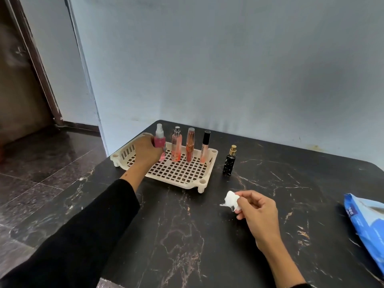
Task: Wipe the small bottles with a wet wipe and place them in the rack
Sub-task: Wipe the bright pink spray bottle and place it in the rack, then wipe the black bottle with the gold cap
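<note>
Left hand [146, 151], in a black sleeve [83, 235], curled round a pink spray bottle [159, 140], holding it upright over the back left part of a cream rack [178, 173]; whether its base touches the grid cannot be told. Standing upright in a row along the rack's back, to the right of it: a peach spray bottle [176, 147], a copper tube [190, 145], a lip gloss [205, 147] with black cap. Just beside the rack on the right, apart from it, a black bottle [229, 161] with gold cap, upright on the dark marble table [187, 235]. Right hand [257, 208] nearer the camera, above the table, fingers pinching a crumpled white wipe [231, 200]. At the right edge, a blue wipes pack [367, 223] lying on the table, partly cut off. Behind, a pale blue wall [228, 59]
</note>
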